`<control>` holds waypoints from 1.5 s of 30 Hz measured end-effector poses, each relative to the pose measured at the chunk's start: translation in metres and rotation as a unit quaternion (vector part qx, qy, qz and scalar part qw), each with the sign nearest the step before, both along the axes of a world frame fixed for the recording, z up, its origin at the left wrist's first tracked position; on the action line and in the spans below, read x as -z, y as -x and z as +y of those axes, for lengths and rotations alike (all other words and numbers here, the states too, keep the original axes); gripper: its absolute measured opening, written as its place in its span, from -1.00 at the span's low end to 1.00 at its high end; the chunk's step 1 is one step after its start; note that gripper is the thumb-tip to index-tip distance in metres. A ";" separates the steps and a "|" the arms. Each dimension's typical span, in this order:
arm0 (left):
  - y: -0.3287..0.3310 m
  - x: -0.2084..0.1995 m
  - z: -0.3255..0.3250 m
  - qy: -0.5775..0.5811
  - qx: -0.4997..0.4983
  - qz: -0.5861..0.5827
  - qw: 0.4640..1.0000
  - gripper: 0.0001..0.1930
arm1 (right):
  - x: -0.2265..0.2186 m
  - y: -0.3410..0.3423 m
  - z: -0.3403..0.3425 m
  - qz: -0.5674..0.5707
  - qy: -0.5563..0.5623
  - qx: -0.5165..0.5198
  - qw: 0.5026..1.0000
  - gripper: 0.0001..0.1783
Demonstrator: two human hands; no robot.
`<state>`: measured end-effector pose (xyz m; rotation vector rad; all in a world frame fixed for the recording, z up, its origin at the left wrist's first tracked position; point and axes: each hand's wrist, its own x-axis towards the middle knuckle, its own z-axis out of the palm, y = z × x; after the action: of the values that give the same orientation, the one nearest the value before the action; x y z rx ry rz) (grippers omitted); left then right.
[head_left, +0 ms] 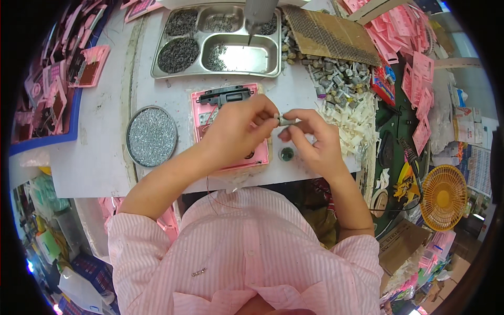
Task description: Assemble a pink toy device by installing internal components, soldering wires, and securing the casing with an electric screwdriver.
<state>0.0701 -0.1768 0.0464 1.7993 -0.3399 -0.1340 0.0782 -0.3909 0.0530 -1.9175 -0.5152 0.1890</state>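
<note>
Between my two hands is a small grey metal cylinder, seemingly a small motor [285, 121]. My left hand [236, 126] pinches its left end, and the fingers of my right hand [317, 144] close on its right end. Beneath my left hand and wrist lies a pink plastic housing [261, 153] on clear wrap, partly hidden by them. A black plastic part [226, 95] sits along its far side, and thin red wires show inside. Just left of my right hand stands a small round pot with dark green contents [286, 154].
A steel compartment tray [241, 72] holds dark small parts, with an electric screwdriver [258, 16] hanging over it. Left stands a round dish of screws [152, 136]. Right are piled small motors [341, 79], white plastic pieces [352, 123] and cardboard [331, 35]. A blue-edged crate [79, 113] holds pink panels.
</note>
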 end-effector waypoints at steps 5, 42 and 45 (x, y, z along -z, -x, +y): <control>0.001 0.009 -0.029 -0.195 0.015 -0.282 0.939 -0.84 | 0.020 -0.001 -0.024 0.294 -0.265 0.053 0.917 -0.69; -0.042 -0.038 -0.013 -0.075 -0.027 -0.148 0.986 -0.83 | 0.016 0.033 -0.048 0.095 0.124 -0.021 0.988 -0.55; 0.011 -0.023 0.024 -0.033 -0.018 -0.067 0.997 -0.89 | 0.016 0.031 -0.039 0.069 0.166 -0.044 0.983 -0.54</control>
<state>0.0595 -0.1525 0.0692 1.8844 -0.4021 0.0008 0.0473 -0.4298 0.0371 -2.1866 -0.4982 0.4887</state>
